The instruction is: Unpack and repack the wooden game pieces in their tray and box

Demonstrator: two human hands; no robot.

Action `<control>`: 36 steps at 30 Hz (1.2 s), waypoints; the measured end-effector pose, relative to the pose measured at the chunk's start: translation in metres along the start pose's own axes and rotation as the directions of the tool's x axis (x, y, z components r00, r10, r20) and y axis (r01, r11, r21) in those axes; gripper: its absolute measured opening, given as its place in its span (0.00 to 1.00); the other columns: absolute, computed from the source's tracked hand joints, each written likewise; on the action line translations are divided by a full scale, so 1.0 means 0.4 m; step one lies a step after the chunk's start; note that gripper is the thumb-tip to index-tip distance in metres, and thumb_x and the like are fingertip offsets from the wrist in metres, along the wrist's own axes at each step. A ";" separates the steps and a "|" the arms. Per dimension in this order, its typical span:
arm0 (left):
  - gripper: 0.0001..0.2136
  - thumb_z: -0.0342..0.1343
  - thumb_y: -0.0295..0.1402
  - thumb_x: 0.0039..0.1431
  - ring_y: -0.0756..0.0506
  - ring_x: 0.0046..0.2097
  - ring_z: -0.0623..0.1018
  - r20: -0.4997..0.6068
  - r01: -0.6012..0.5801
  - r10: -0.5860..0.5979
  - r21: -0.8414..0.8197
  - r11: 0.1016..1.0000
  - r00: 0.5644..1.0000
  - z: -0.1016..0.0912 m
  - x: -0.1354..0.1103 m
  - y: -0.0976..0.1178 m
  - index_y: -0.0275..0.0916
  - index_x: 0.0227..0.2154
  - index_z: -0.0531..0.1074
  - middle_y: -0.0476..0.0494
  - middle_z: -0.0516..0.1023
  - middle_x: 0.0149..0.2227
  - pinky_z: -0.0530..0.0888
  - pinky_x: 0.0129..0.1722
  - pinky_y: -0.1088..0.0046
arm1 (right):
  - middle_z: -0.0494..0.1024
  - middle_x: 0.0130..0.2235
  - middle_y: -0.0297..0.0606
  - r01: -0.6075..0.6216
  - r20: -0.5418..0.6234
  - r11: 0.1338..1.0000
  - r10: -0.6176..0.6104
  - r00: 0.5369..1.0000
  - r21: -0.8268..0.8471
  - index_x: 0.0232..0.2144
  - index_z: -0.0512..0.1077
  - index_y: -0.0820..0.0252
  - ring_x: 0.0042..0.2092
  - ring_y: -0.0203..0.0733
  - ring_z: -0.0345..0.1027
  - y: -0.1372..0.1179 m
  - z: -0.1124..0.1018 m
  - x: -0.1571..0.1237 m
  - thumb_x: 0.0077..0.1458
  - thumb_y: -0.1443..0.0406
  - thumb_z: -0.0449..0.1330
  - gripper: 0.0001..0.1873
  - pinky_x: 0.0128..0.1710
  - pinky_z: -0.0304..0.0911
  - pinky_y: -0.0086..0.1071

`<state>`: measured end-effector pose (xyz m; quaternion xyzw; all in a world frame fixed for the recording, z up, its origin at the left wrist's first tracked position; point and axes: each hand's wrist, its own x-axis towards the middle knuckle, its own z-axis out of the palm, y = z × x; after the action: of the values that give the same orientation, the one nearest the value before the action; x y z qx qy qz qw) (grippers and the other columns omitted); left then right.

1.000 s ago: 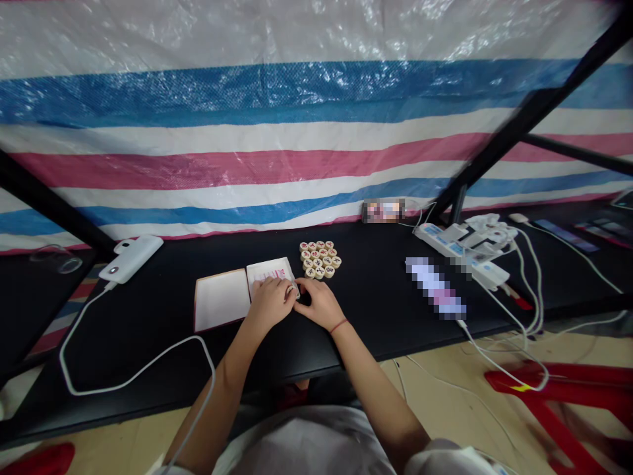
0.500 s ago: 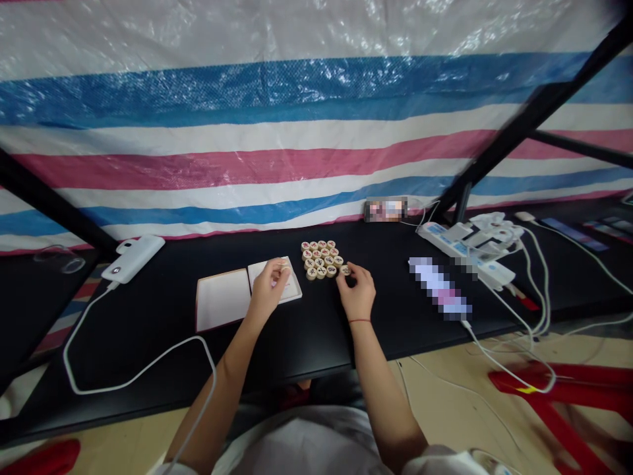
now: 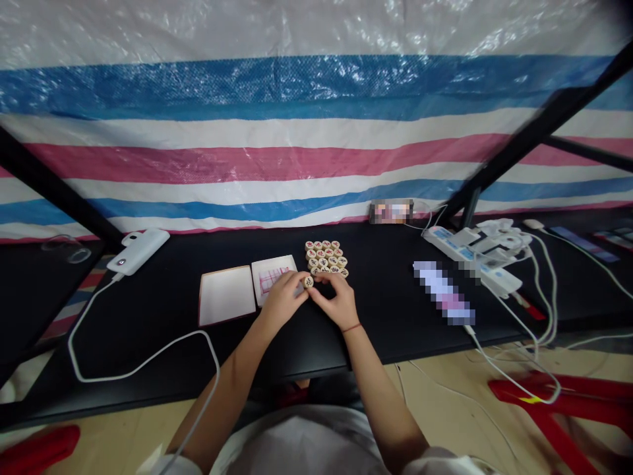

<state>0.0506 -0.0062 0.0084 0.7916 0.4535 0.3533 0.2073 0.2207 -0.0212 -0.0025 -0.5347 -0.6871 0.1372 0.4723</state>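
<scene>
A round, pale Chinese chess piece [image 3: 308,282] with a dark character is held between the fingertips of my left hand [image 3: 283,298]. My right hand [image 3: 339,301] meets it from the right, thumb and index finger closed at the piece's edge. Just beyond the fingers, several more Chinese chess pieces [image 3: 324,254] lie in tight rows, red characters at the back and dark ones in front; my right hand partly hides the front row. Under and behind my left hand lies a white box half [image 3: 262,299] with a red-printed sheet [image 3: 273,278] in it.
Left of it sits the other box half [image 3: 226,295], white inside. A white power bank [image 3: 138,252] with a cable is at the far left. To the right are a phone [image 3: 444,292], a loaded power strip [image 3: 475,257] and loose cables. Another phone [image 3: 391,211] leans against the striped sheeting.
My right hand has left a piece at the front right of the rows and moved left. My left hand has moved right from over the box half, bringing a piece to it.
</scene>
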 end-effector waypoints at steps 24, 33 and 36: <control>0.13 0.49 0.33 0.64 0.42 0.50 0.72 -0.172 0.164 -0.104 0.381 0.910 0.980 -0.128 -0.084 -0.001 0.44 0.48 0.73 0.41 0.75 0.47 0.65 0.53 0.63 | 0.79 0.36 0.42 -0.396 -0.287 0.860 0.310 0.906 -0.322 0.38 0.72 0.58 0.38 0.48 0.67 0.140 -0.023 -0.001 0.50 0.55 0.56 0.17 0.40 0.60 0.39; 0.20 0.56 0.46 0.59 0.39 0.46 0.71 -0.022 0.247 -0.304 0.638 0.729 0.952 -0.169 -0.187 -0.010 0.53 0.54 0.67 0.41 0.70 0.48 0.63 0.47 0.60 | 0.73 0.31 0.39 -0.122 -0.075 0.974 0.110 0.991 -0.192 0.43 0.71 0.61 0.32 0.42 0.66 -0.009 0.029 -0.016 0.59 0.57 0.52 0.16 0.38 0.62 0.35; 0.13 0.50 0.43 0.63 0.41 0.43 0.71 0.020 0.187 -0.267 0.663 0.724 0.963 -0.145 -0.176 -0.025 0.50 0.48 0.72 0.43 0.73 0.41 0.60 0.46 0.60 | 0.73 0.31 0.39 0.009 0.177 0.983 0.024 0.984 -0.183 0.44 0.72 0.60 0.33 0.43 0.67 -0.047 0.066 -0.032 0.61 0.59 0.51 0.15 0.38 0.63 0.35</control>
<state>-0.0225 -0.0615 0.0143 0.7708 0.6293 0.0980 -0.0160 0.1883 -0.0315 -0.0096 -0.5640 -0.7344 0.1225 0.3570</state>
